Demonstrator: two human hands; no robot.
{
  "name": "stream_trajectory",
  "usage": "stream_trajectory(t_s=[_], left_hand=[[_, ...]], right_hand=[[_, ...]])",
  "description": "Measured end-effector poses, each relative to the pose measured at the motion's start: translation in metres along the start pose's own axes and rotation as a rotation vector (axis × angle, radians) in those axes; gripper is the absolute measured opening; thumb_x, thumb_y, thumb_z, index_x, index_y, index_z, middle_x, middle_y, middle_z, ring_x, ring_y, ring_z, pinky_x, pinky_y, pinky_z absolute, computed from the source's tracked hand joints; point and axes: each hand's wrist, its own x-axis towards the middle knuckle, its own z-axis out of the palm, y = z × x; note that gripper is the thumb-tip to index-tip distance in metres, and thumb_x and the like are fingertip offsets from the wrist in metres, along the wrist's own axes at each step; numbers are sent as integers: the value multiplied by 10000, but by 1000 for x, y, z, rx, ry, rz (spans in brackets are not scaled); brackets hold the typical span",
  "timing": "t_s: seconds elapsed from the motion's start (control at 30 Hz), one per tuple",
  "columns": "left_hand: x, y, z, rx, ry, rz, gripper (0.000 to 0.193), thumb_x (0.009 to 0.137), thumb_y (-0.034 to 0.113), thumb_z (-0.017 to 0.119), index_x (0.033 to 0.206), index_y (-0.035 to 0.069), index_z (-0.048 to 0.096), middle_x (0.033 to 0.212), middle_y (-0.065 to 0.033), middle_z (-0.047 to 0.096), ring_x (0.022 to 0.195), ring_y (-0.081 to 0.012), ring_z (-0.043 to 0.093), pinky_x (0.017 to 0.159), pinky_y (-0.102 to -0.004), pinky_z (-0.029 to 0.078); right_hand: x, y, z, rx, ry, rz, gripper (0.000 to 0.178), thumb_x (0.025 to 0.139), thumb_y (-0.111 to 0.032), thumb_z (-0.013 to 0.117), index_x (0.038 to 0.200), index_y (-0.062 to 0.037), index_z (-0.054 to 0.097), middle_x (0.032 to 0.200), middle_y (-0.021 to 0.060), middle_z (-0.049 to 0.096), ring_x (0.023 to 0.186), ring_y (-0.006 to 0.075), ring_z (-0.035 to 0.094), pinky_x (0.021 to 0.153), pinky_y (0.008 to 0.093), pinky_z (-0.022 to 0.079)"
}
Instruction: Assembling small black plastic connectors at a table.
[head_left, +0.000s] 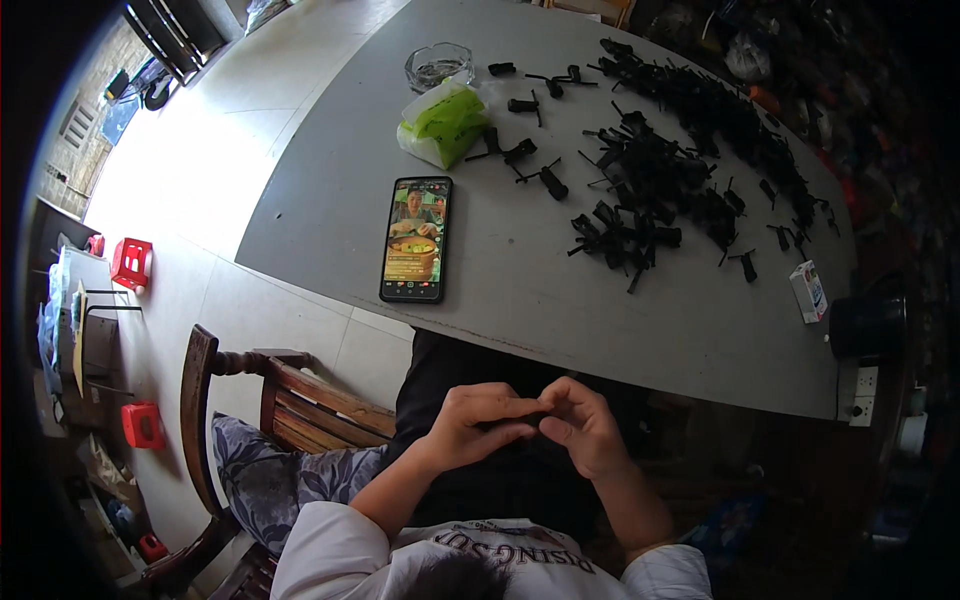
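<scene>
Above my lap, just off the near edge of the grey table [330,230], my two hands meet at the fingertips. My left hand [485,420] has its thumb and fingers closed toward the middle. Facing it, my right hand [585,428] is pinched with thumb and index finger together. Something dark and small may be between the fingertips, but I cannot make out its kind. On the table beyond lie heaps of small black parts with thin stems [640,180], and several loose ones [552,182] lie to their left.
A phone [415,240] with a lit screen lies on the table, near a green and white plastic bag [445,125] and a glass ashtray [440,65]. A small white box [808,292] stands at the right edge, beside a dark cylinder [868,328]. A wooden chair [290,395] is at left.
</scene>
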Motion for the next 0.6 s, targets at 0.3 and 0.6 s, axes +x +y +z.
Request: stream_trajectory(t_s=[0.3,0.6], left_hand=[[11,12,7,169,-14,85,359,659,31,733,1008,-2,653,688,-88,600,612,-214,599,554,-269,467],[5,0,5,85,18,207,299,652,106,769,913,4,664,699,-82,615,613,-206,617,549,-270,479]], right_hand=[[-4,2,-7,167,73,-104,83,858,-63,573,865,-61,490,821,32,555,781,105,552,691,237,445],[-6,5,6,279,-55,-50,234,908,-268,546,938,-56,452,720,46,553,604,84,551,511,177,406]])
